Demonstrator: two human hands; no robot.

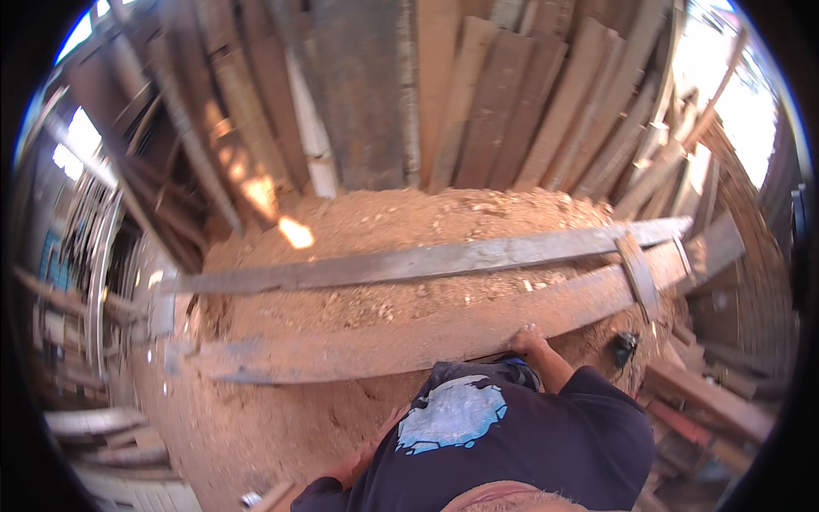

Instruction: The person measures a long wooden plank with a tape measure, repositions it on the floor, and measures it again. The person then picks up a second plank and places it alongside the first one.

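The right hand [526, 339] rests on the near edge of a long weathered plank [409, 337] that runs from nine o'clock to three o'clock; whether its grip closes on the wood I cannot tell. The left hand [350, 468], low at six o'clock, hangs by the dark shirt, its grip unclear. A second plank [426, 260] lies parallel beyond, over a sawdust heap [384, 222]. The step looks like steadying or shifting the near plank; moving it would call for both hands.
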